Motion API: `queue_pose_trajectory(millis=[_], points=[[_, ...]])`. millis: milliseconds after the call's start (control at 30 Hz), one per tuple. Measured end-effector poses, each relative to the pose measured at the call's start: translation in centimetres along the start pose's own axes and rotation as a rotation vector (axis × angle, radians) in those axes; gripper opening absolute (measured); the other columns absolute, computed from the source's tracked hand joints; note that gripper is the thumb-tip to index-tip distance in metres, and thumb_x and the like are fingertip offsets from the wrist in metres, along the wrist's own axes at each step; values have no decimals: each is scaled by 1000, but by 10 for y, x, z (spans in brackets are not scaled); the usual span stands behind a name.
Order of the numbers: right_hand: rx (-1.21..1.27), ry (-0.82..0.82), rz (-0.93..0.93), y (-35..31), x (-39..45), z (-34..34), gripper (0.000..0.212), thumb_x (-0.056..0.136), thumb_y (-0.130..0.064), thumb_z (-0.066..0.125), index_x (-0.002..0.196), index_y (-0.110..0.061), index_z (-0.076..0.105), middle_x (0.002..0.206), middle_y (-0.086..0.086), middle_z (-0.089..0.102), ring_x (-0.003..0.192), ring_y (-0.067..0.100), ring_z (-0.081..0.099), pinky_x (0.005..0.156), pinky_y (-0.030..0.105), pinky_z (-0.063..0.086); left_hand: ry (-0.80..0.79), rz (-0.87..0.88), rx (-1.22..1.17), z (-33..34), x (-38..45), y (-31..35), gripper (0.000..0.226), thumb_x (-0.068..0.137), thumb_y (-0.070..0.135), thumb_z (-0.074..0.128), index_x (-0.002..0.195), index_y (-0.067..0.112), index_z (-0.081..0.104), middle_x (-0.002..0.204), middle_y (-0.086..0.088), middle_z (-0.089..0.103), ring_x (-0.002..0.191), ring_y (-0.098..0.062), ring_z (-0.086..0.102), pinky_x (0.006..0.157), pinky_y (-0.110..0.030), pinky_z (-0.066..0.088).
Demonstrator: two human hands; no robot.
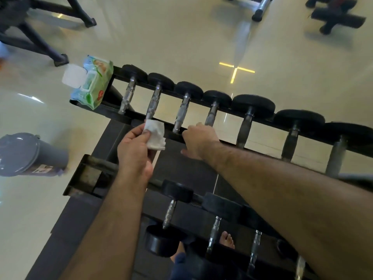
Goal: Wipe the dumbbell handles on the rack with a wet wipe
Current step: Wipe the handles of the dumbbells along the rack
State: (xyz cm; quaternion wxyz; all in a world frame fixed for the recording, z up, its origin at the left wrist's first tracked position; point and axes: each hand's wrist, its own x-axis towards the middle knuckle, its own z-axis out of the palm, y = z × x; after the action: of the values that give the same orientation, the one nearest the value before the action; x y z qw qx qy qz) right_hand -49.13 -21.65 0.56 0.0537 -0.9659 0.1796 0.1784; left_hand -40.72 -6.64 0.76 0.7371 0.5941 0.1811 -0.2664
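My left grip (135, 146) pinches the white wet wipe (155, 136) at the centre of the frame, just at the near end of the second dumbbell handle (153, 102) on the upper rack (222, 143). My right grip (198, 141) curls over the rack's front rail, beside the fourth handle (211, 115). The wipes pack (91, 81) lies open at the rack's upper left end.

white wipe (155, 134), black dumbbells (188, 90), green-blue wipe pack (94, 81), grey bin (30, 153).

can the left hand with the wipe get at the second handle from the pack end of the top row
Probably yes. The left hand pinches the wet wipe right at the near end of that handle, with nothing between them; the right hand rests further along the rack.
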Motion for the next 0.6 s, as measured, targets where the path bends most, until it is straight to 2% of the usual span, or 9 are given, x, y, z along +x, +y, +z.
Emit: queue_pose_trajectory(millis=[67,200,300,433,500,600], points=[[-120,-85,67,-11,19,3,26,98,-37,74,118,-20,74,100,2,63,105,26,65,85,44,59,20,-39,-28,-15,1,0,24,99,2,66,121,8,71,117,-15,75,100,-25,76,69,-34,63],[-202,-155,88,-12,37,12,17,99,-17,73,116,-16,75,116,6,73,107,29,70,81,42,60,-41,-99,-46,-39,-2,5,32,96,1,69,128,7,68,120,-17,75,108,-32,75,79,-41,64],[-191,-50,-9,-4,27,19,16,101,-22,69,114,-18,77,110,5,70,100,29,68,75,42,55,-100,-105,-31,-48,-7,11,33,97,2,68,129,6,67,118,-15,76,108,-29,75,79,-39,65],[-98,155,22,23,-10,41,40,106,-49,58,117,-13,72,111,7,70,95,28,68,79,41,56,-126,-120,-31,-55,-7,13,33,97,2,66,130,5,67,120,-16,76,107,-29,75,73,-33,64],[-42,239,90,31,-26,54,41,104,-50,63,117,-13,72,108,6,73,88,27,69,77,39,58,-125,-123,-26,-54,-6,11,33,97,1,65,130,4,66,120,-17,75,106,-29,75,72,-32,64],[65,245,183,28,-35,62,39,101,-46,69,125,-14,71,108,4,74,86,26,70,78,41,61,-121,-133,-12,-50,-7,6,33,97,0,65,131,1,65,120,-20,75,107,-32,75,70,-33,64]])
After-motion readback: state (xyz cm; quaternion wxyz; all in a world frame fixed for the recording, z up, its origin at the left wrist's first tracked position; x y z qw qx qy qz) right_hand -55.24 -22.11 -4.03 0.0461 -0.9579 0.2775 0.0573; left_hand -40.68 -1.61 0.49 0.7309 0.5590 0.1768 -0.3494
